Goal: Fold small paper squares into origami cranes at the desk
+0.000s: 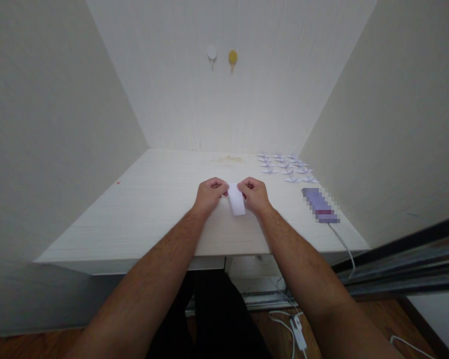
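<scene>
A small folded piece of white paper (236, 203) is held just above the white desk (149, 209), near its middle. My left hand (208, 194) pinches the paper's upper left corner with curled fingers. My right hand (255, 193) pinches the upper right corner the same way. The paper hangs down between the two hands, towards me.
Several small folded paper cranes (286, 166) lie in rows at the desk's back right. A blurred flat device (321, 205) with a white cable (342, 244) lies at the right. Two hooks (222, 57) are on the back wall. Walls close in on both sides.
</scene>
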`<act>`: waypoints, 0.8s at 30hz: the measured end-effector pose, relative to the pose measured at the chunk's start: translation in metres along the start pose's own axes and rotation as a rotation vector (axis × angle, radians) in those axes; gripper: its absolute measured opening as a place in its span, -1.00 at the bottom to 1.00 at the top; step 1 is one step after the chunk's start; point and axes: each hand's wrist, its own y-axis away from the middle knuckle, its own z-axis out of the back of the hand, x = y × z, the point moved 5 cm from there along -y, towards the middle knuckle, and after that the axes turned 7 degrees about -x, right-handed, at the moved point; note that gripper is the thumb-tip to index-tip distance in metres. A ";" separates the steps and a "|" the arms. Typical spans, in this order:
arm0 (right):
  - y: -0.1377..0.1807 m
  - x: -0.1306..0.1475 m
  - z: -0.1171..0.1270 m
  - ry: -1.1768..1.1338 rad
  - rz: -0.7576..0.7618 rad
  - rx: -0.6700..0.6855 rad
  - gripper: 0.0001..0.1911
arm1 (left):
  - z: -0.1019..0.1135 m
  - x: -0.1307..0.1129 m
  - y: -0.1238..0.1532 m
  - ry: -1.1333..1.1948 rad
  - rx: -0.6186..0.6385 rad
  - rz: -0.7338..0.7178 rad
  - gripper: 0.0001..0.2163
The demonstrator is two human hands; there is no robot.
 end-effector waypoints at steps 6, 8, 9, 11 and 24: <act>0.000 0.001 -0.002 -0.010 0.015 0.014 -0.82 | 0.000 -0.002 0.000 0.030 0.014 -0.020 -0.90; 0.000 0.002 -0.002 -0.013 0.014 0.013 -0.82 | -0.001 -0.002 0.000 0.034 0.016 -0.016 -0.91; 0.000 0.002 -0.002 -0.013 0.012 0.010 -0.82 | -0.001 -0.002 0.000 0.032 0.021 -0.014 -0.91; 0.000 0.003 -0.002 -0.021 0.006 0.001 -0.82 | -0.003 -0.002 0.001 0.013 0.047 -0.012 -0.89; 0.000 0.003 -0.001 -0.033 0.012 -0.008 -0.81 | -0.007 -0.001 0.004 -0.104 0.142 -0.007 -0.74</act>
